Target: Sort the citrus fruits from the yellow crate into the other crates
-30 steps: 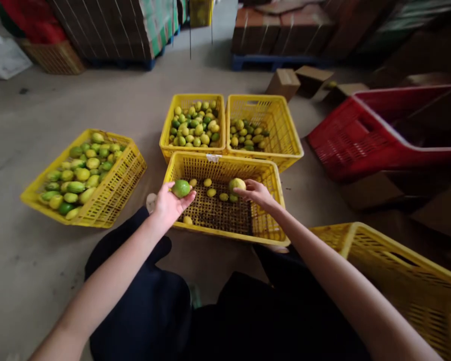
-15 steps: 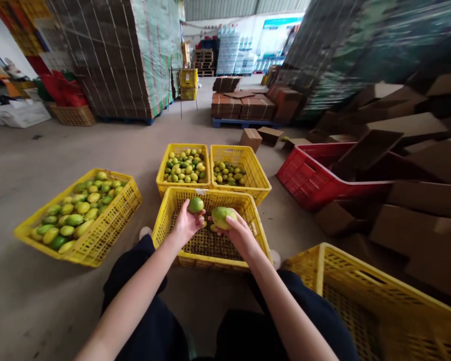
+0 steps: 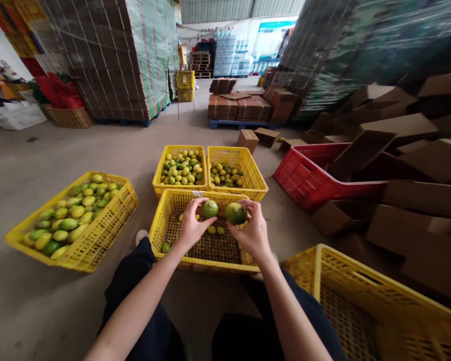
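Note:
My left hand point(image 3: 193, 223) grips a green lemon point(image 3: 209, 208) between thumb and fingers. A second, darker green lemon point(image 3: 236, 213) is pinched in my right hand point(image 3: 253, 228). Both fruits are held side by side, a small gap apart, above a yellow plastic crate point(image 3: 210, 264) between my legs. On that crate's slatted floor lie several loose lemons, among them a small pair point(image 3: 215, 230) below my hands and a green one point(image 3: 166, 247) in the near left corner. My hands hide part of the crate's inside.
Beyond stand two yellow crates, one well filled with lemons point(image 3: 183, 170), one with fewer point(image 3: 225, 175). A full crate point(image 3: 108, 225) sits at left. At right are another yellow crate point(image 3: 319, 271), a red crate point(image 3: 304, 188) and piled cardboard boxes point(image 3: 406, 215). Wrapped pallet stacks rise behind.
Both hands have turned, and the fruits are now level beside each other. The left hand's lemon has moved slightly right. A green lemon now shows in the crate's near left corner.

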A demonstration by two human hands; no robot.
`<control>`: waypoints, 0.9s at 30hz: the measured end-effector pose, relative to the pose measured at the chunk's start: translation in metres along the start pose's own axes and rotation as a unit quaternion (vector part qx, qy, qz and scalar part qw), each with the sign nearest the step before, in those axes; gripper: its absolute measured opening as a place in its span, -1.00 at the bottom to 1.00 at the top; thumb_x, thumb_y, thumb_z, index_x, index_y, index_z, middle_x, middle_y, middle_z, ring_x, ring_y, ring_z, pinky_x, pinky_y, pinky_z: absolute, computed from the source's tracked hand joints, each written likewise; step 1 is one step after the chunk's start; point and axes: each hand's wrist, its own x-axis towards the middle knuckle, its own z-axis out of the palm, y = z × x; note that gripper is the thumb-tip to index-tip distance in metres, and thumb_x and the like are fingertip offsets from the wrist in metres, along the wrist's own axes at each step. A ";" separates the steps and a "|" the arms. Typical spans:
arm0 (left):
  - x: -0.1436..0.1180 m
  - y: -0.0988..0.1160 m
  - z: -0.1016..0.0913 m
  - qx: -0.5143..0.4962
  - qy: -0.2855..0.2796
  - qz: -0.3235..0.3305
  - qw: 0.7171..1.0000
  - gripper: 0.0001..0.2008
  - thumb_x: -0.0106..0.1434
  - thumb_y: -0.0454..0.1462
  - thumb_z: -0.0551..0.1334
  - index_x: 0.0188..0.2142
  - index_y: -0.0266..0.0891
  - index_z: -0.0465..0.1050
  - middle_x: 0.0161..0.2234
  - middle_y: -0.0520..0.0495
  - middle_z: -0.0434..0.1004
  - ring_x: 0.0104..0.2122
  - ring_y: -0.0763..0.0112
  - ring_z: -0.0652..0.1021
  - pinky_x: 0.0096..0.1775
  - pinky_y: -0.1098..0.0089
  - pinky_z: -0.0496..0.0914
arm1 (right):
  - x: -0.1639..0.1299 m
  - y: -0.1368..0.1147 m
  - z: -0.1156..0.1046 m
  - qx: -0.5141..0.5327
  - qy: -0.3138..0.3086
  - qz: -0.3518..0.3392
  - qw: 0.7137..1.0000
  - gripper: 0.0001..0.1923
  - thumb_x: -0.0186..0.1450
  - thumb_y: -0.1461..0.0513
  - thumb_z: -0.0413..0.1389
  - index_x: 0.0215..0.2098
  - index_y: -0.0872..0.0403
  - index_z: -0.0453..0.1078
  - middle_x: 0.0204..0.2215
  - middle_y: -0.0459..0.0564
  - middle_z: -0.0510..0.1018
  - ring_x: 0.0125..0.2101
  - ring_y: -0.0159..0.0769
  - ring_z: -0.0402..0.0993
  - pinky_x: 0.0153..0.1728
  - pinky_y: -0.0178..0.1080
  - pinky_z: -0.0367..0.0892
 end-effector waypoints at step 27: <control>0.010 0.015 -0.004 -0.322 0.075 -0.281 0.901 -0.59 -0.02 -0.09 0.47 -0.31 -0.25 0.38 -0.36 -0.01 0.52 -0.43 0.49 0.54 -0.35 0.50 0.47 | 0.000 -0.008 0.021 0.269 0.027 0.292 0.918 -0.51 -0.11 0.22 0.42 -0.36 -0.02 0.23 -0.35 -0.16 0.53 -0.41 -0.32 0.54 -0.41 -0.27 0.50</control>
